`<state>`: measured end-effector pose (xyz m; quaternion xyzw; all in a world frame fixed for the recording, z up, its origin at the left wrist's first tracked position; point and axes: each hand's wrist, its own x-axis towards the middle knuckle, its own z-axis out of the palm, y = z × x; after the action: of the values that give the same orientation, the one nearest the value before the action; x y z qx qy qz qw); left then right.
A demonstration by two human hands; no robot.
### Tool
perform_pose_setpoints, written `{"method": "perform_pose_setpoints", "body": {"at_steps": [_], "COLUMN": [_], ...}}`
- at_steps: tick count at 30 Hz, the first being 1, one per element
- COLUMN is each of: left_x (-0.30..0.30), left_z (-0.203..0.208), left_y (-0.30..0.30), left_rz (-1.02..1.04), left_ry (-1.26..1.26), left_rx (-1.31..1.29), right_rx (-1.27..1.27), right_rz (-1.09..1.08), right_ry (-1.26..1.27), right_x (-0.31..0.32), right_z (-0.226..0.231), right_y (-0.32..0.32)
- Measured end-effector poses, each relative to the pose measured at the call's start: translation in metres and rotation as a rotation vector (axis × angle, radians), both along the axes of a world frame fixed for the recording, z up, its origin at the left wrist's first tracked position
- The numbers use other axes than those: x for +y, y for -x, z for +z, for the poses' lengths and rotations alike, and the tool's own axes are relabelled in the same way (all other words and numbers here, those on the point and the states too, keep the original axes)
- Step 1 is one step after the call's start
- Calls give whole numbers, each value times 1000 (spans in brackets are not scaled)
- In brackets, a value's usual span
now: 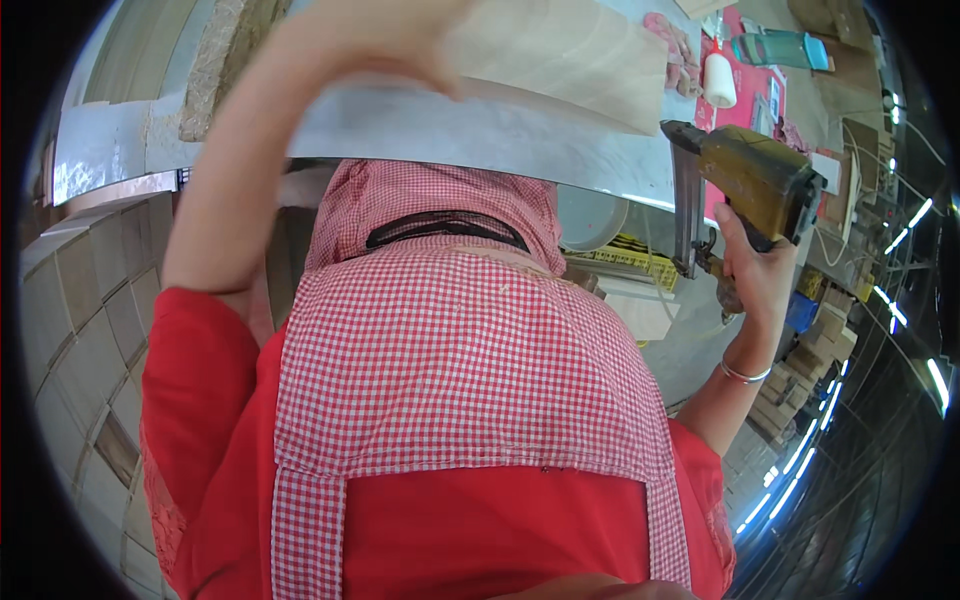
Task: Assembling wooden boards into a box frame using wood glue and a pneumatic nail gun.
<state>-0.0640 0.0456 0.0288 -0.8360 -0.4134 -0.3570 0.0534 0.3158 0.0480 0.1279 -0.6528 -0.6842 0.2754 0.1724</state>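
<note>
A pale wooden board (565, 65) lies on the grey-white worktop (520, 130) in front of me. My left hand (385, 40) reaches over the board's left end, smeared by motion, its thumb partly showing and its fingers hidden or cut off at the top edge. Whether it presses on the board I cannot tell. In my right hand (760, 265) is an air-powered nail gun (750, 170) with a worn brown body, gripped by the handle. Its nose points left, over the worktop's right end near the board, and its narrow magazine hangs down.
Left of the board lies a rough wrapped slab (230, 60). Beyond the nail gun are a white bottle with a red nozzle (718, 80), a teal drinking bottle (780, 48) and a pink cloth (675, 50). Stacked wooden pieces (90, 270) stand at left; a yellow crate (645, 262) sits below the worktop.
</note>
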Motion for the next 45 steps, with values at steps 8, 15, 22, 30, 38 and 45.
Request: {"method": "perform_pose_setpoints", "body": {"at_steps": [8,15,22,30,38,45], "left_x": [-41,-52,-52,-56,-73,-69], "left_z": [44,40,36,15,-4,15], "left_y": [18,7,9,17,51,51], "left_rz": [356,405,399,340,165,211], "left_ry": [723,604,610,530,328,585], "left_rx": [400,327,289,191,48,67], "right_rx": [87,108,-104,-86,24,77], "right_rz": [201,208,-81,196,303,582], "right_ry": [-14,190,299,89,12,-8], "right_x": [-4,-10,-15,-16,-18,-32], "right_z": [-14,-12,-4,-9,0,-13], "right_y": [26,51,63,60,85,138]}}
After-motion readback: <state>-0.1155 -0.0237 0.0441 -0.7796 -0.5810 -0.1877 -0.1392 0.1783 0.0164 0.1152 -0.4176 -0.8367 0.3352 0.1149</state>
